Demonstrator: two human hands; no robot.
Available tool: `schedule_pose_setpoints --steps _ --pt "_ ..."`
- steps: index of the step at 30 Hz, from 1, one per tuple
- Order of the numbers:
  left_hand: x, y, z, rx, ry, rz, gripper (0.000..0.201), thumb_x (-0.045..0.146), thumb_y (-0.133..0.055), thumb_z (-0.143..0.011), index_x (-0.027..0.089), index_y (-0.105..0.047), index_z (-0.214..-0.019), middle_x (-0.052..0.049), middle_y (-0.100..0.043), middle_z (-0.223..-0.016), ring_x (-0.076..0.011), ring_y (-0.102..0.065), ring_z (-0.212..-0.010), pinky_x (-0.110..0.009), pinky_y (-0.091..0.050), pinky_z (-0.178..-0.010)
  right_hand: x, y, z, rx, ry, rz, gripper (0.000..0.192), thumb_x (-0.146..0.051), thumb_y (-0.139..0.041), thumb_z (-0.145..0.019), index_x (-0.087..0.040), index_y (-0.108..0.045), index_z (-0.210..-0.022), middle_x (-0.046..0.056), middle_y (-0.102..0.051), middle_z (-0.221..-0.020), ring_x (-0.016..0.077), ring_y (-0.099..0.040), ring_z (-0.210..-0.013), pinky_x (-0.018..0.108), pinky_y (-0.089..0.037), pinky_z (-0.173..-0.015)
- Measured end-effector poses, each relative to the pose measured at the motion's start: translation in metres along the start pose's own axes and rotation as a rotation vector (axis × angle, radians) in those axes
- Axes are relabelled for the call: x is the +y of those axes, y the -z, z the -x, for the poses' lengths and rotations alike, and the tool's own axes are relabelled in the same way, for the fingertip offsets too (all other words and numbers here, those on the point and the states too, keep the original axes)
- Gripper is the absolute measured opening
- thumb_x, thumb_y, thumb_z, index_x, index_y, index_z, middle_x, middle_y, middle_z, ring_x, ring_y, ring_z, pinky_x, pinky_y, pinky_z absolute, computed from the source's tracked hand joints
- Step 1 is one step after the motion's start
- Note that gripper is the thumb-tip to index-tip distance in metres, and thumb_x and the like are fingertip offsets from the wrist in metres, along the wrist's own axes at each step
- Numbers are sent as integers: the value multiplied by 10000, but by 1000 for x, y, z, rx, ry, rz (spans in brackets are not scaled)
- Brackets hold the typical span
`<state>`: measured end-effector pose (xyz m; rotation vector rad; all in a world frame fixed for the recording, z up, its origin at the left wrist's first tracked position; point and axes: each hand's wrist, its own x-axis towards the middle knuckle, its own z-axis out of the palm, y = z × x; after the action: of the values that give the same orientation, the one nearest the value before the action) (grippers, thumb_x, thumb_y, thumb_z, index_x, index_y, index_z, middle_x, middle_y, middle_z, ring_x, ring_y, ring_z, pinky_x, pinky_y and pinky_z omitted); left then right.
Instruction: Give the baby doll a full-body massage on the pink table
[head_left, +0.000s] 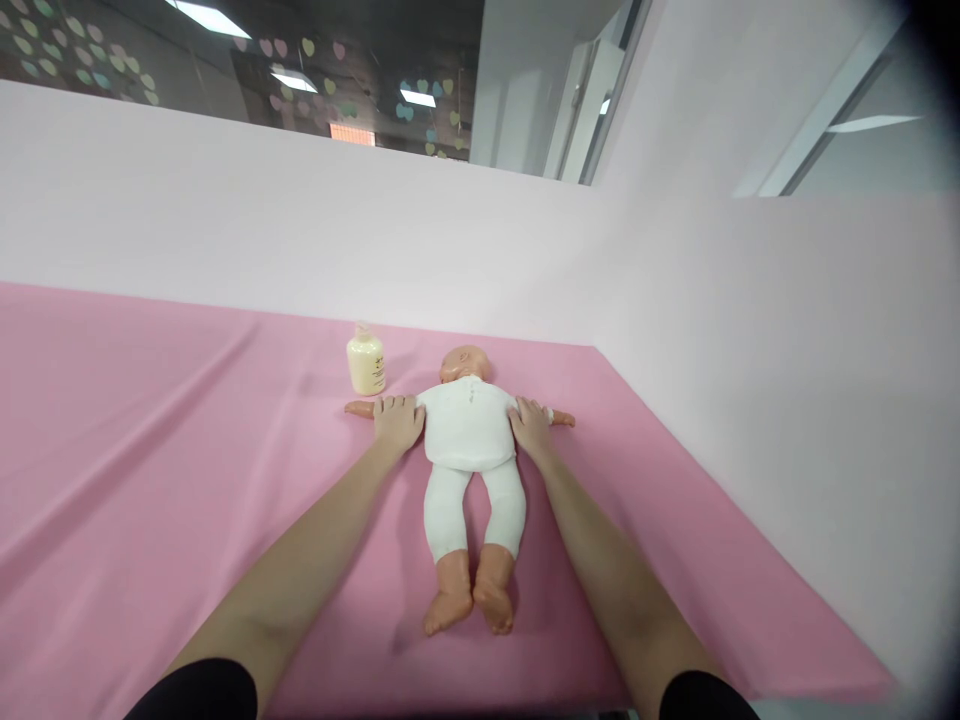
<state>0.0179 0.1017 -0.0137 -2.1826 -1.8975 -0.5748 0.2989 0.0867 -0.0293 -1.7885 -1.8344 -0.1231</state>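
A baby doll (pixel 470 425) in a white top and white trousers lies on its back, its head away from me and its bare feet nearest me. Its arms stretch out to both sides. My left hand (pixel 400 422) is wrapped over the sleeve of the doll's arm on the left, and the doll's hand sticks out past my fingers. On the other side, my right hand (pixel 531 425) closes over the other arm in the same way. Both my thumbs lie close to the doll's torso.
A pump bottle of pale yellow liquid (pixel 366 362) stands just beyond the doll's left-side hand. The pink padded surface (pixel 187 450) has soft creases. A white wall (pixel 300 220) borders it at the back, under a window, and another wall (pixel 787 350) rises along the right.
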Motion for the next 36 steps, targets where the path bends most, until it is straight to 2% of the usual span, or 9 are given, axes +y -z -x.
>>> schedule_pose_setpoints --steps 4,7,13,17,20,23,28,33,36 --pt "5 0 1 -15 -26 77 442 399 -259 -917 152 -566 -1118 -136 -623 -1114 -301 -517 -1076 -543 -213 -1030 -9 -2 -2 -71 38 -177 424 -337 -300 -933 -171 -465 -1285 115 -512 -1301 259 -405 -1235 492 -211 -1068" --pt "7 2 1 -47 -55 180 472 412 -235 -927 150 -523 -1193 -138 -594 -1191 -292 -499 -1127 -569 -165 -1056 -17 -1 -1 -161 40 -303 509 -394 -291 -932 -160 -375 -1376 112 -367 -1436 243 -276 -1349 470 -130 -1123" --pt "15 0 0 -160 -182 306 562 432 -216 -931 106 -350 -1368 -144 -391 -1420 -262 -350 -1317 -509 -169 -1105 -36 6 5 -324 53 -455 677 -530 -305 -914 -160 -174 -1465 79 -97 -1535 207 -16 -1419 424 -18 -1153" --pt "22 -1 0 -208 -271 327 606 451 -233 -925 102 -257 -1420 -135 -277 -1481 -240 -227 -1385 -455 -177 -1126 -47 11 9 -339 110 -451 662 -546 -355 -899 -211 -225 -1454 43 -21 -1542 230 34 -1416 441 -29 -1147" --pt "29 2 3 -229 -323 352 617 449 -244 -925 113 -207 -1441 -118 -189 -1512 -230 -162 -1404 -446 -143 -1139 -54 15 12 -338 162 -411 612 -515 -386 -898 -237 -287 -1434 28 -32 -1542 262 29 -1414 470 -54 -1138" --pt "35 6 7 -248 -384 385 587 441 -253 -926 172 -217 -1446 -70 -128 -1531 -236 -86 -1416 -455 -113 -1143 -61 18 14 -341 204 -356 574 -483 -385 -905 -251 -312 -1425 21 -93 -1538 281 3 -1414 488 -70 -1131" --pt "40 5 10 -250 -494 427 565 377 -292 -926 201 -197 -1454 -52 -199 -1516 -219 -73 -1418 -466 -94 -1145 -70 20 17 -348 248 -307 549 -406 -361 -920 -270 -260 -1442 0 -183 -1520 262 -50 -1415 507 -52 -1129" --pt "39 2 8 -252 -480 456 547 371 -290 -931 217 -209 -1450 -50 -191 -1517 -208 -93 -1416 -471 -124 -1140 -71 19 17 -342 251 -341 538 -406 -345 -929 -283 -244 -1443 -2 -191 -1515 232 -91 -1414 519 -39 -1125" --pt "38 2 7 -257 -462 479 554 400 -316 -923 223 -236 -1442 -38 -167 -1523 -204 -90 -1417 -455 -126 -1145 -64 16 13 -326 205 -391 514 -416 -302 -942 -286 -261 -1437 -9 -189 -1517 228 -83 -1415 516 -57 -1126"
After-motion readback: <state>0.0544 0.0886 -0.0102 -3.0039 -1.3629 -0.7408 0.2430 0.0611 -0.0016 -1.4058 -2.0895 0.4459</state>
